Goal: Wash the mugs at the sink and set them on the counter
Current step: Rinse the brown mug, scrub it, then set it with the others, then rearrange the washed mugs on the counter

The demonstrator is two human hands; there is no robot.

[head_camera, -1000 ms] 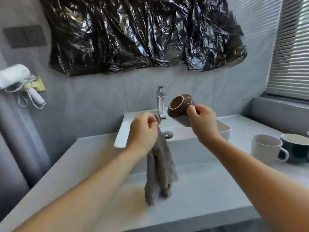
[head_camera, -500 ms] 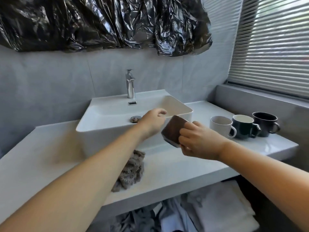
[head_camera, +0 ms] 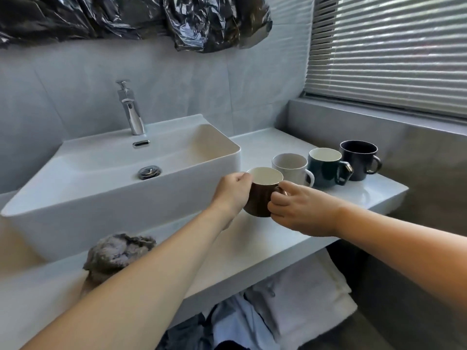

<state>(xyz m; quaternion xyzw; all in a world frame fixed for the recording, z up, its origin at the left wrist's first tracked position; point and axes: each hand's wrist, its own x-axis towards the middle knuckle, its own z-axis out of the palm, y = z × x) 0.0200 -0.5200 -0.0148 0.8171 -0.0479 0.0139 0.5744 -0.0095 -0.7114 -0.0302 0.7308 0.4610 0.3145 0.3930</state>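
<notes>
Glossy brown ceramic mug upright near desk front edge, both grips grasping it: left hand at rim, right hand at handle.

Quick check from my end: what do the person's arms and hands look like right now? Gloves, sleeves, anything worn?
Both forearms are bare as far as the frame shows, with no sleeves in view. The left hand and right hand wear no gloves. No rings, watch or bracelet are visible on the fingers or wrists.

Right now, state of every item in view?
brown mug: upright, held by both hands
left hand: grips mug side
right hand: fingers at handle
white mug: upright on counter
teal mug: upright
dark mug: upright
cloth: crumpled on counter
faucet: no water visible
</notes>
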